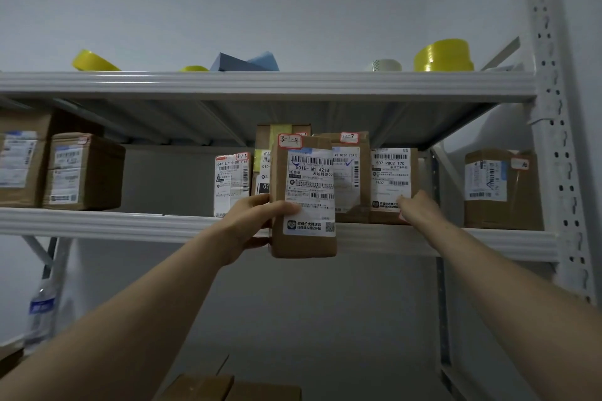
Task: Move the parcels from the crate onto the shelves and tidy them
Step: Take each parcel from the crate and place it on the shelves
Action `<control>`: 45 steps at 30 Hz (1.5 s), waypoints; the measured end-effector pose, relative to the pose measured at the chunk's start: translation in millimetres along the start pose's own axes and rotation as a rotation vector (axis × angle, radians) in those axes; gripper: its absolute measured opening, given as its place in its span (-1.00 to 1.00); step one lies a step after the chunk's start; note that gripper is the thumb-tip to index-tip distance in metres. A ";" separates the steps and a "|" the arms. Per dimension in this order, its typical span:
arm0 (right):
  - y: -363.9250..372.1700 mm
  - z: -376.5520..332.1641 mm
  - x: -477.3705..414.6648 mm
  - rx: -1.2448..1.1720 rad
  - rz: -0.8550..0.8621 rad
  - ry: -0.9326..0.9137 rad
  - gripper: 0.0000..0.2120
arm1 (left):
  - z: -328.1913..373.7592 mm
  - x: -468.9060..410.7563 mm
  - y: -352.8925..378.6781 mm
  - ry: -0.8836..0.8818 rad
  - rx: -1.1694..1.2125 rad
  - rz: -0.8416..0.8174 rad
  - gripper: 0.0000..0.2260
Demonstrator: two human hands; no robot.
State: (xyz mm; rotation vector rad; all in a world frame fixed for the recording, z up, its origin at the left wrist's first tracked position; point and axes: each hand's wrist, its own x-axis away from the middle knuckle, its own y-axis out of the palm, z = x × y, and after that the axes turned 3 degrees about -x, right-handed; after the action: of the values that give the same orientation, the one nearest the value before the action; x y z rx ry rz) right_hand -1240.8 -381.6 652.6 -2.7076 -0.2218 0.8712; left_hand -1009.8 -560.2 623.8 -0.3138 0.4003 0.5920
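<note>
Left hand (260,221) grips a white-labelled brown cardboard parcel (304,198) upright before the white metal shelf (130,225); right hand (420,208) presses outstretched fingers against a shelved brown box (391,179)

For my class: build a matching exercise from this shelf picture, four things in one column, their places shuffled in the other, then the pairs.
1. parcel tagged 3-1-9
2. parcel marked 507-P802 T70
3. large yellow tape roll
4. water bottle

A. on the top shelf
B. below the middle shelf, far left
C. gripped by the left hand
D. on the middle shelf, right hand touching it

Pairs: 1-C, 2-D, 3-A, 4-B
</note>
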 end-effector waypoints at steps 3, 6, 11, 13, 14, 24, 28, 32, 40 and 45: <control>5.2 -2.4 1.2 -0.024 0.002 -0.001 -0.70 | 0.8 -0.4 -1.1 -0.002 0.005 -0.002 -0.67; 12.5 -5.2 0.2 -0.013 -0.002 0.008 -0.69 | 0.4 -0.1 -2.2 0.002 0.009 -0.006 -0.69; 25.4 -10.8 2.1 -0.027 -0.019 0.005 -0.70 | -2.6 -0.2 -9.2 0.002 -0.001 0.008 -0.69; 30.9 -11.8 -1.6 -0.040 -0.018 0.016 -0.68 | -3.5 0.1 -12.0 0.002 -0.002 0.013 -0.70; 33.5 -11.7 -3.8 -0.038 -0.015 0.023 -0.67 | -3.7 0.3 -12.9 0.004 -0.001 0.013 -0.72; 51.2 -12.8 -13.3 -0.026 -0.024 0.023 -0.63 | -1.6 1.6 -17.3 0.005 0.004 -0.002 -0.71; 54.9 -6.7 -23.5 -0.098 -0.023 0.039 -0.55 | 0.3 2.1 -16.1 0.002 0.002 -0.010 -0.70; 40.8 -14.9 5.3 -0.194 0.141 -0.052 -0.43 | 10.8 1.5 -4.0 0.026 0.011 -0.067 -0.60; -25.6 -5.8 48.2 -0.671 -0.375 -0.303 -0.31 | 38.2 -17.6 72.2 0.078 0.111 -0.145 -0.70; -64.0 20.8 41.7 -0.681 -0.460 -0.310 -0.31 | 48.0 -30.3 129.8 0.142 0.155 -0.179 -0.71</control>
State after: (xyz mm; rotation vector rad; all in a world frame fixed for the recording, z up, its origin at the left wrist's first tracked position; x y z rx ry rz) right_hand -1223.2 -306.7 634.0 -2.8523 -1.3656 1.2199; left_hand -1096.6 -453.5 657.4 -0.2402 0.5462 0.3622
